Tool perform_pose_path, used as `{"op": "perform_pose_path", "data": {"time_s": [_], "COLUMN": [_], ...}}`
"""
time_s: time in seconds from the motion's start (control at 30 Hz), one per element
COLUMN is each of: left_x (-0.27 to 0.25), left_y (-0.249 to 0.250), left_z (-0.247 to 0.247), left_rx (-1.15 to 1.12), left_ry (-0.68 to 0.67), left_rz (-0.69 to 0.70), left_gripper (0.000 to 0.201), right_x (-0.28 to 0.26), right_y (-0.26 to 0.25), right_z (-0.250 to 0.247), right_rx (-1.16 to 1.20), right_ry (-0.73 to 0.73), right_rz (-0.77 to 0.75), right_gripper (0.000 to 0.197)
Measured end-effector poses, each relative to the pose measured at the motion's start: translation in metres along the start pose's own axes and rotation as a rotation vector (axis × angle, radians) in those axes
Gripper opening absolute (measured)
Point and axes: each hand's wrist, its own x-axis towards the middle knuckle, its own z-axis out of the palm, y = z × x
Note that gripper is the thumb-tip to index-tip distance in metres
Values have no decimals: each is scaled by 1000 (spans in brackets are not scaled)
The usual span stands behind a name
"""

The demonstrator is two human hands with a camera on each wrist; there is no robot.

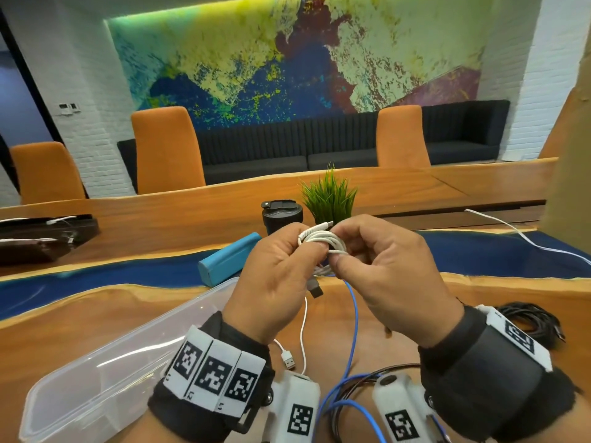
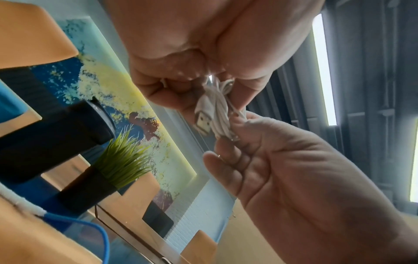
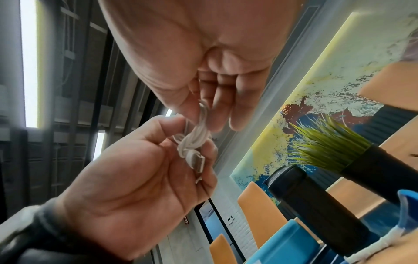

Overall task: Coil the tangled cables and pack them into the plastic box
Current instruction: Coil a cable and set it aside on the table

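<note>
Standing beyond the hands: black tumbler (image 1: 282,215), grass plant (image 1: 329,196), blue case (image 1: 228,263).

Colourful backlit mural (image 1: 287,55), white brick walls (image 1: 83,129), orange chairs (image 1: 166,151), black sofa (image 1: 335,145)

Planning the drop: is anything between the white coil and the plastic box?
Nothing visible. Both hands, left hand and right hand, hold the white coil above the table; the box lies open and lidless below-left, its interior bare where seen.

white coiled cable (image 1: 323,243), blue cable (image 1: 353,318), clear plastic box (image 1: 105,356), orange chairs (image 1: 166,148), turquoise case (image 1: 228,259)
</note>
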Motion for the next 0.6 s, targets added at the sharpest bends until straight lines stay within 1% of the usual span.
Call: {"op": "perform_pose_path", "data": {"time_s": [0.1,0.13,0.2,0.27,0.37,0.43,0.5,0.6], "left_x": [0,0,-1,-2,-4,-5,-6,-6], "left_y": [1,2,2,3,4,4,3,4], "left_z": [-4,-5,-6,-6,-5,-2,2,5], "left_rx": [59,78,104,99,97,113,143,176], "left_ry": [-70,-89,-110,-118,-124,-107,-74,-64], "left_rz": [2,1,5,12,3,4,14,36], "left_gripper": [23,25,28,28,24,23,23,21], "right_x": [0,0,-1,-3,-4,-3,-2,-1], "right_y": [1,1,1,-1,-3,-1,1,2], "right_z": [-1,-1,-2,0,3,3,1,0], "right_rx": [2,27,41,-28,-88,-49,-5,-29], "right_ry": [-36,-46,-22,12,1,-16,-54,-95], "right_rz": [7,33,65,13,-50,-11,41,59], "right_gripper": [23,28,42,49,37,33,34,36]}}
